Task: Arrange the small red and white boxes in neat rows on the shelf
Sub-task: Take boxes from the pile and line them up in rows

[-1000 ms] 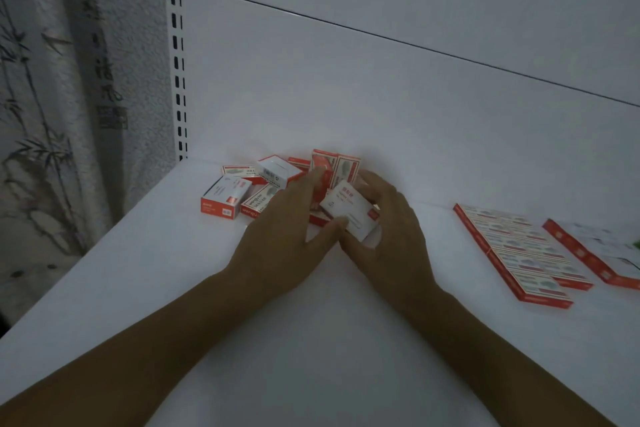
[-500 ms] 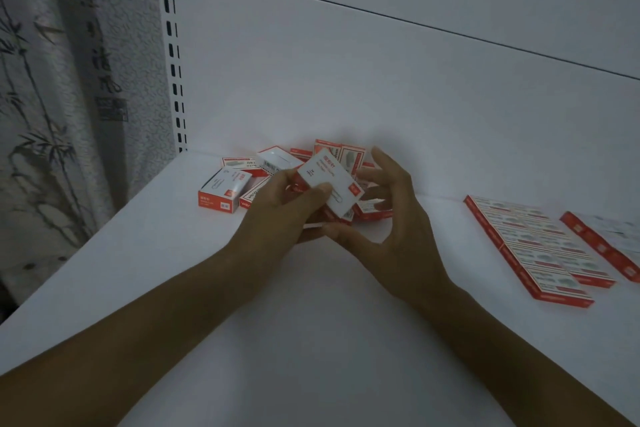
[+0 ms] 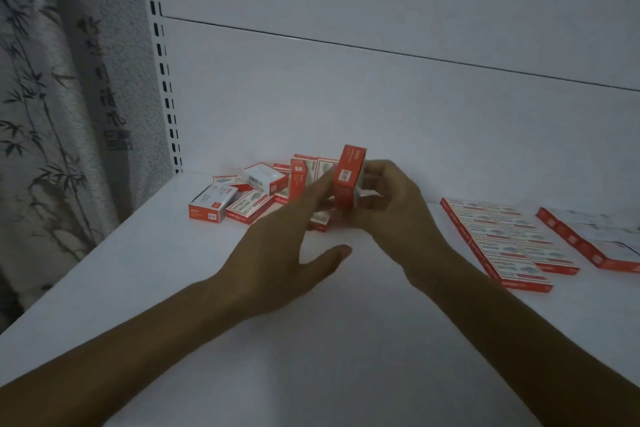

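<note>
Seen from the head camera, the right hand (image 3: 391, 208) grips one small red and white box (image 3: 349, 180). Its fingers (image 3: 384, 172) curl round the far side, so the box stands on end above the shelf (image 3: 311, 357), just in front of the loose pile of boxes (image 3: 242, 198) at the back left. The left hand (image 3: 284, 253) is spread, its straight fingers reaching toward that box, but blur hides whether the tips touch it. The step in hand looks like turning the box to the right face before placing it. It would go best if the box were laid flat to match the finished rows (image 3: 502, 243), which lie well apart to the right, then set flush against the end box without nudging its neighbours. A further block of boxes (image 3: 585, 243) lies beyond them, near the frame edge. The shelf is plain white and matt, and a white back panel (image 3: 346, 97) with a dark seam rises behind it. A slotted upright (image 3: 162, 80) marks the left corner, and a hanging with a bamboo print (image 3: 52, 114) is beside it. The light is dim.
</note>
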### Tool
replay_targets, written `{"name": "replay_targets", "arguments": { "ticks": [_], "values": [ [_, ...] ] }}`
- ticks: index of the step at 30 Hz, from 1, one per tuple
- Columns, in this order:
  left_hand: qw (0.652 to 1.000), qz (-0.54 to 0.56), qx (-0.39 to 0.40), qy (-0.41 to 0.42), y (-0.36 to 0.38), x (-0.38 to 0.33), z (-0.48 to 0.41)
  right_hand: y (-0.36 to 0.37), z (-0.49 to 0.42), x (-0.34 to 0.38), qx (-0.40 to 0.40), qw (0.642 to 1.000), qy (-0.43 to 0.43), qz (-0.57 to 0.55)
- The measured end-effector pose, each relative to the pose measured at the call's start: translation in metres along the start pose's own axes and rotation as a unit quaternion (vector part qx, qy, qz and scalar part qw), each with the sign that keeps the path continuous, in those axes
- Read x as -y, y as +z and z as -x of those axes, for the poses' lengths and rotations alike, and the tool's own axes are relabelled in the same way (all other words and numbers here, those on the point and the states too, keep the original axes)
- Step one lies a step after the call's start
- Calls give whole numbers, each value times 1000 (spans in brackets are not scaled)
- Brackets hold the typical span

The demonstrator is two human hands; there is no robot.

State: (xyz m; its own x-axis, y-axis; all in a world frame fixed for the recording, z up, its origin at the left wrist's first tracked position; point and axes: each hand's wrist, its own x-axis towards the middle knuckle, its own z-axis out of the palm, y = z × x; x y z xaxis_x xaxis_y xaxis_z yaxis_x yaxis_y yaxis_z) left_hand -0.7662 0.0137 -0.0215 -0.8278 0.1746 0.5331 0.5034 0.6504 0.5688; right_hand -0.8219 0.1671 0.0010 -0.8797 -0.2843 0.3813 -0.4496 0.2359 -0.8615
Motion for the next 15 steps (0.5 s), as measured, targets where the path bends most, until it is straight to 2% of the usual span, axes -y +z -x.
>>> {"name": "replay_targets", "arguments": {
  "ticks": [2,7,12,15],
  "values": [
    [999,-17,-24,34,4,-21,-1,-23,4,12,18,1000,-21,11],
    [996,47,-25,71,34,-68,-26,-85,23,13,-3,999,-30,19],
    [995,85,21,54,102,-118,-61,-174,52,-2,-46,997,-8,61],
    [996,72,43,39,154,-147,-82,-237,73,-17,-71,993,20,91]
  ]
}}
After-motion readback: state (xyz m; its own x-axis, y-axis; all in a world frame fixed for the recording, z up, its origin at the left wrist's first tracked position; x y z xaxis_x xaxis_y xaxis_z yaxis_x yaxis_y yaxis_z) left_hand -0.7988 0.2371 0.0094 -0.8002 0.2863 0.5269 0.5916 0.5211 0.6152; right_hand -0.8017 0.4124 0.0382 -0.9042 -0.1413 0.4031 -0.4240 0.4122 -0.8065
